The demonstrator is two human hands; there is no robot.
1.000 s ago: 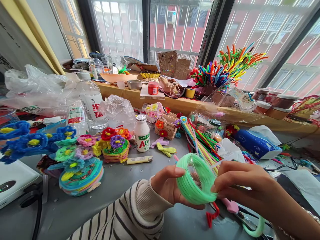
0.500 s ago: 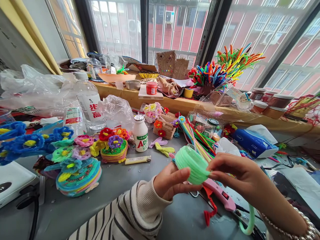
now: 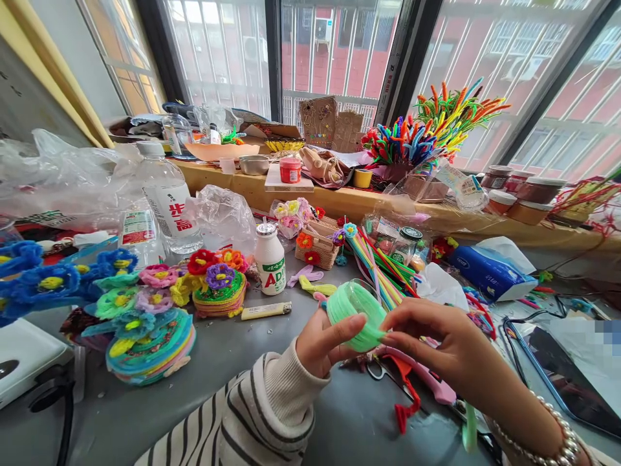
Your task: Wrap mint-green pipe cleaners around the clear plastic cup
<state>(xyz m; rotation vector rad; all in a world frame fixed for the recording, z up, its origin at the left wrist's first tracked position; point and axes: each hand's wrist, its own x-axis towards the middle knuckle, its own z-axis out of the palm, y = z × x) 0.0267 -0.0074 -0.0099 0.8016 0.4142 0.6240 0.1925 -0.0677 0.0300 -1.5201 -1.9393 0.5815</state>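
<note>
A clear green-wrapped cup (image 3: 348, 301) sits tilted in the left hand (image 3: 317, 343), held above the grey tabletop (image 3: 208, 414). That hand's fingers curl partway around it, thumb across the near side, the others largely hidden. The right hand (image 3: 439, 333) comes in from 4 o'clock, its thumb and forefinger pinched nearly together on the wrap's lower edge; whether they grip a loose end I cannot tell.

With the cup as the dial's centre, the cream lighter (image 3: 266, 310) lies at 9 o'clock, the white bottle (image 3: 272, 262) stands at 10 and the woven basket (image 3: 324, 254) sits at 11. A bundle of coloured pipe cleaners (image 3: 378, 275) is just beside the cup at 1. At 4 lies a pink handle (image 3: 439, 387), and at 5 a bent red pipe cleaner (image 3: 409, 404)
</note>
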